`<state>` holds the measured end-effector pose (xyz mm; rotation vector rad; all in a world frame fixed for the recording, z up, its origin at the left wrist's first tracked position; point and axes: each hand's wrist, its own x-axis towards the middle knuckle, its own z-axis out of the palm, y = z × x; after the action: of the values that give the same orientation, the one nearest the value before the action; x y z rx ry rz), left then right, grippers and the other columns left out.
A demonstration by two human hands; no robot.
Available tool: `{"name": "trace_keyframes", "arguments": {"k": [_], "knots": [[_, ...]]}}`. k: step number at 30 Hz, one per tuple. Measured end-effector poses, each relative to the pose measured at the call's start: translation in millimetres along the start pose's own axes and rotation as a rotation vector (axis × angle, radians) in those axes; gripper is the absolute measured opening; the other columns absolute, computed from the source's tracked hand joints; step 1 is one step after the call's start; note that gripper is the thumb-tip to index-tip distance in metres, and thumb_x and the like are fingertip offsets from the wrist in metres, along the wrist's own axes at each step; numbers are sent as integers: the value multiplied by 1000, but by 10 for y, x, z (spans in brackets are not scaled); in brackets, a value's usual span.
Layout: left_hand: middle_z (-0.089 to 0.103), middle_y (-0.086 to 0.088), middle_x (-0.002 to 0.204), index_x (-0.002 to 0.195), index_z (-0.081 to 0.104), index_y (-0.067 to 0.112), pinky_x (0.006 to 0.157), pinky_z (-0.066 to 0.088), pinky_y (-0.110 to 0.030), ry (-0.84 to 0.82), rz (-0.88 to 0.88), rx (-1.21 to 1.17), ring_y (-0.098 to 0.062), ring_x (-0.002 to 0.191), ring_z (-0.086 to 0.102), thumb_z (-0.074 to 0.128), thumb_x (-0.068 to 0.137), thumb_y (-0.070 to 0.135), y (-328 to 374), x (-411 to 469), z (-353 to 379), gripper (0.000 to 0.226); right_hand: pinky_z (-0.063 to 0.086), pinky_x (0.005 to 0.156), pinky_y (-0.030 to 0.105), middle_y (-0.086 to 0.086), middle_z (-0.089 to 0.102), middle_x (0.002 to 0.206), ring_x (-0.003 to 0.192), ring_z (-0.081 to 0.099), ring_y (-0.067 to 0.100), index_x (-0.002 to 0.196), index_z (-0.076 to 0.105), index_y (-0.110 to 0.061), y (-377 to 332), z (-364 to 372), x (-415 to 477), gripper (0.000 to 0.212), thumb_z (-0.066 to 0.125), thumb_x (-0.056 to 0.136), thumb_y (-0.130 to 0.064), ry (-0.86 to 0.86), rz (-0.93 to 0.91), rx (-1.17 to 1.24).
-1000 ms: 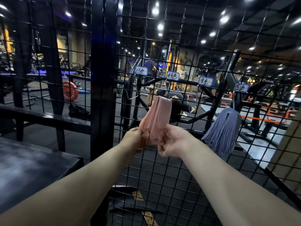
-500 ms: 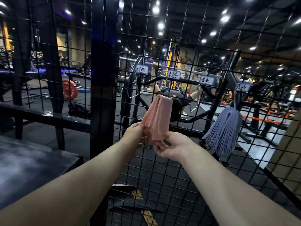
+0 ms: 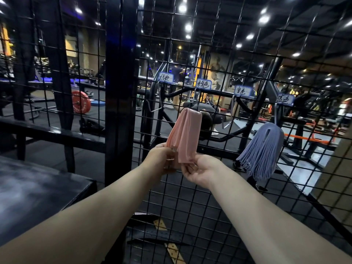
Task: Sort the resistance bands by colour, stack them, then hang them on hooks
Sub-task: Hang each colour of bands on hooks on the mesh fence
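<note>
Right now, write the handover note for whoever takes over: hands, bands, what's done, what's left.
Left hand grips the pink bands at their lower left edge; right hand pinches their lower right.
Pink bands drape from the hook under the second label; blue bands hang under the fourth.
Done: blue hung, pink apparently on.
Left: let go; the two other hooks hold nothing.

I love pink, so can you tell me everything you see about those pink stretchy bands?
The pink bands are a bunch of thin, flat, rubbery-looking loops. They are folded over at the top and hang down against the black wire grid. The top sits at a metal hook under a handwritten label. Lower down they fan out. The left hand pinches their lower left edge, and the right hand grips the bottom ends.
</note>
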<state>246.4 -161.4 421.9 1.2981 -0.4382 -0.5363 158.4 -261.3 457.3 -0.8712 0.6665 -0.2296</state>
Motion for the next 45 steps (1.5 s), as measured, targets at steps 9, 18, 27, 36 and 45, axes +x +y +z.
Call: {"name": "trace_keyframes", "arguments": {"k": [9,18,27,36,45], "knots": [[72,-6,98,114,63,15,69,50,-35,78,29,-79,-22,83,66,54,87,-2,3,35,28,33,47,58,29,8,64,82,71,58,16,92,60,-11,26,-3,106,10,54,99,-8,40,-57,-25],[72,1,75,110,64,14,76,55,-41,109,13,-162,-21,72,65,55,90,-2,-38,82,33,27,50,61,29,13,64,90,78,60,19,98,60,-4,19,-31,141,13,49,99,2,47,-36,-48],[69,-8,84,99,64,9,74,55,-40,94,44,-130,-24,74,64,51,92,-6,-24,71,38,21,52,51,31,11,62,85,68,60,20,105,59,-4,61,-105,223,26,35,97,3,120,-22,-127],[69,-18,101,102,66,8,89,54,-53,72,54,-89,-34,92,64,60,91,-2,-71,90,-1,15,50,86,43,11,55,91,90,54,20,95,60,-8,75,-40,146,16,44,99,-8,84,20,-83],[70,-19,103,117,60,1,69,61,-42,32,85,-88,-30,85,71,72,84,-1,-87,67,-42,36,46,80,38,3,60,80,80,58,18,85,58,-8,24,-51,51,12,56,92,-18,72,60,-69]]}}
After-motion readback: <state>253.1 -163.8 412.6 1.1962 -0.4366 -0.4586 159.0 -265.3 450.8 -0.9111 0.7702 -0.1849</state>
